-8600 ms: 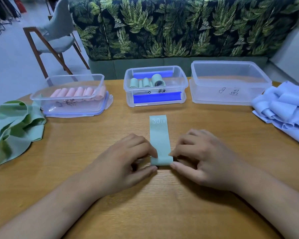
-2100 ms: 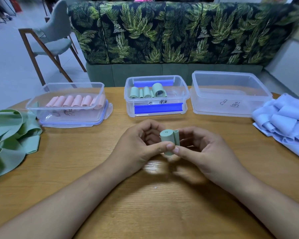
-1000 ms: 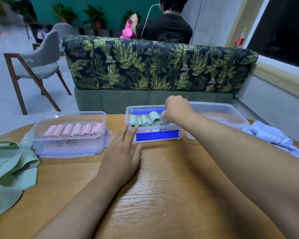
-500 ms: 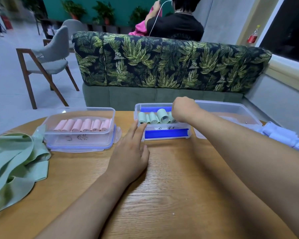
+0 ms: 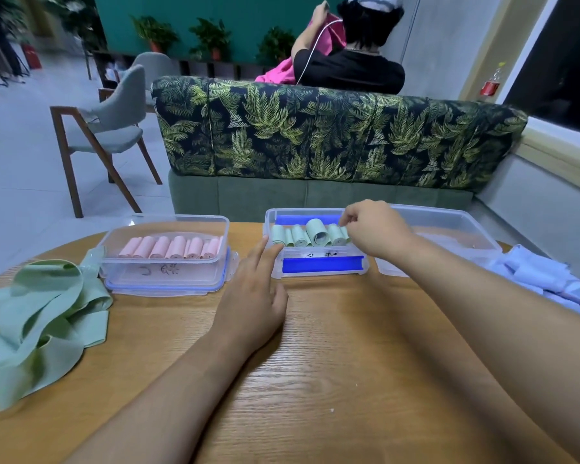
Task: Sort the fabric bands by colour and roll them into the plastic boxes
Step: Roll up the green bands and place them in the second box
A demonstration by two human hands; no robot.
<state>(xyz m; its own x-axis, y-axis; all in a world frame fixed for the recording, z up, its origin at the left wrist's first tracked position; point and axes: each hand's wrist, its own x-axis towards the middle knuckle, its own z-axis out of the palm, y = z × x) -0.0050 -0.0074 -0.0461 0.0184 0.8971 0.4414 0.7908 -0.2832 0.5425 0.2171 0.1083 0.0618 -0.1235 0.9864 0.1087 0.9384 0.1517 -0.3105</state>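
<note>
Reaching over the middle box (image 5: pixel 318 264), the right hand (image 5: pixel 375 229) curled its fingers at the right end of the green rolls (image 5: pixel 315 233) inside; whether it pinched one could not be told. The left hand (image 5: pixel 252 296) lay flat and released on the table (image 5: pixel 315 363), fingertips touching the box.

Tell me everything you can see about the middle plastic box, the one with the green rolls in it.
The middle box is clear plastic, rectangular and open-topped, standing upright on the wooden table. Blue strips run along its front base and back edge, and dark handwriting marks the front wall. A row of green rolls lies inside. The left hand lies flat, fingertips touching its left front corner; the right hand reaches in over the rightmost rolls, fingers curled.
</note>
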